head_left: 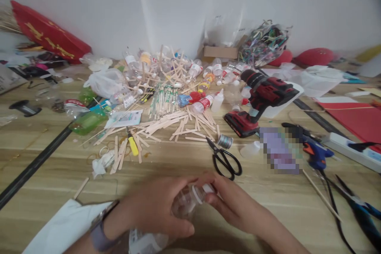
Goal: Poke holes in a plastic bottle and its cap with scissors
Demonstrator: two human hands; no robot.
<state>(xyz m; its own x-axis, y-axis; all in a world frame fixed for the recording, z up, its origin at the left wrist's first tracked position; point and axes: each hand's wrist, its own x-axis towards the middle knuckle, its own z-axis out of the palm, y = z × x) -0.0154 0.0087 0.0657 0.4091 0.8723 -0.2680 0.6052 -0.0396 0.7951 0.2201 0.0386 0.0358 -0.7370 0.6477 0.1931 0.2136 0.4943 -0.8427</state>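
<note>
A clear plastic bottle (181,203) lies tilted in front of me, its neck pointing right and away. My left hand (154,206), with a watch on its wrist, is wrapped round the bottle's upper body. At the neck, the fingers of my right hand (229,198) pinch the white cap (207,189), which sits at the mouth. Whether the cap is screwed tight I cannot tell. The bottle's lower part with its label (143,242) shows beneath my left wrist. Just beyond my hands lie black-handled scissors (225,160).
A red cordless drill (258,99) stands at the right, near a blue glue gun (317,152), pliers (354,202) and a power strip (351,151). Wooden sticks (166,123) and several plastic bottles (195,69) are heaped at the back. White cloth (68,222) lies at lower left.
</note>
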